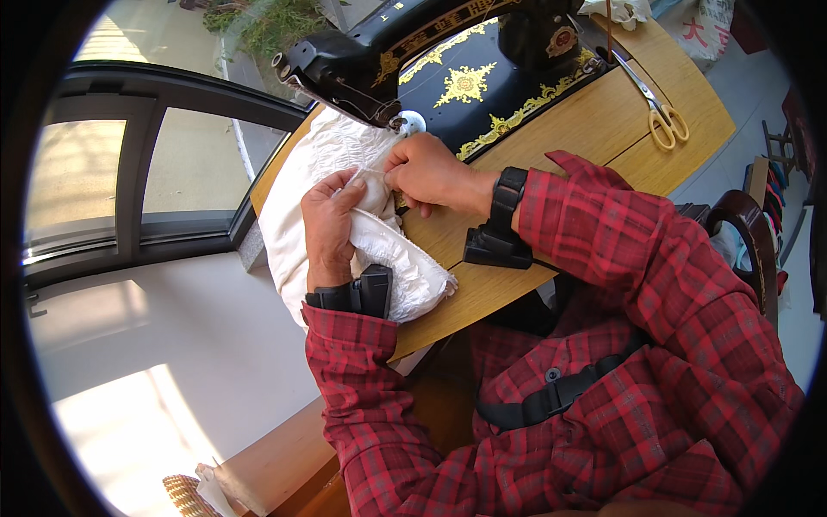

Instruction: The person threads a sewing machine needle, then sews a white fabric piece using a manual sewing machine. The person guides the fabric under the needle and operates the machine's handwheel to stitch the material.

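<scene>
White gathered fabric [291,220] lies over the left end of the wooden sewing table, just below the needle end of a black sewing machine [342,71] with gold decoration. My left hand [329,226] pinches the fabric's seamed edge between thumb and fingers. Close beside it on the right, my right hand [429,174] has its thumb and forefinger closed at the same edge, on what looks like a thread or a bit of the cloth; the fingertips partly hide it. One flap of the fabric hangs down over my left wrist towards the table's front edge.
Scissors with yellow handles [669,126] lie at the right on the wooden tabletop [581,136]. A white printed sack [698,29] stands beyond the far right corner. Dark-framed windows [136,168] run along the left. A dark wooden chair [753,245] is behind my right arm.
</scene>
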Tool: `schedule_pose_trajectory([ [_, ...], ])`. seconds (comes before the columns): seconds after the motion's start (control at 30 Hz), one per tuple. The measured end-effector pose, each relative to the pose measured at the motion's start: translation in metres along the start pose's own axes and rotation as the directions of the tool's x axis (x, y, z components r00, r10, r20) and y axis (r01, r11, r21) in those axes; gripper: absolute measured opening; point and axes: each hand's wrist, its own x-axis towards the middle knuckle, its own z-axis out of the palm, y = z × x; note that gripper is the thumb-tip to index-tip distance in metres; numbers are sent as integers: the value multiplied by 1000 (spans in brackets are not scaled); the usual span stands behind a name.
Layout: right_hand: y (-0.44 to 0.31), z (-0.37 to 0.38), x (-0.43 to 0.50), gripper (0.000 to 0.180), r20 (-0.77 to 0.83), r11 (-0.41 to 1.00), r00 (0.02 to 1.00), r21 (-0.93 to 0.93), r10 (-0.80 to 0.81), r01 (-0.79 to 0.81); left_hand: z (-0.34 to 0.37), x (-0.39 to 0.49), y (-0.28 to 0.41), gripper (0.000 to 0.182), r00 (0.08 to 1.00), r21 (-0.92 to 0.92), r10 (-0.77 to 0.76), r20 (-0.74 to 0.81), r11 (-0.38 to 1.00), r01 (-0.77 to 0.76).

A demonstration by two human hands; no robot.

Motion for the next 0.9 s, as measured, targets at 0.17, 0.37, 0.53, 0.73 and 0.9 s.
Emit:
schedule_pose_trajectory([
  [0.17, -1, -2, 3, 12, 28, 998, 999, 34, 44, -45, -2, 3, -3, 27, 1000, 8, 9, 0, 1000, -9],
  [0.37, -3, -4, 4, 7, 50, 996, 997, 55, 65, -67, -3, 4, -4, 25, 1000, -6, 9, 8, 1000, -9],
  [0.53, -2, -4, 4, 17, 37, 992, 999, 119, 24, -28, -4, 3, -4, 27, 1000, -23, 12, 20, 1000, -12],
  [0.73, -1, -5, 1, 13, 65, 996, 998, 91, 12, -17, -3, -1, -5, 29, 999, -30, 29, 17, 999, -29],
  [0.9, -1, -7, -4, 9, 42, 999, 999, 46, -15, 14, -1, -4, -4, 32, 999, -28, 28, 27, 999, -27],
])
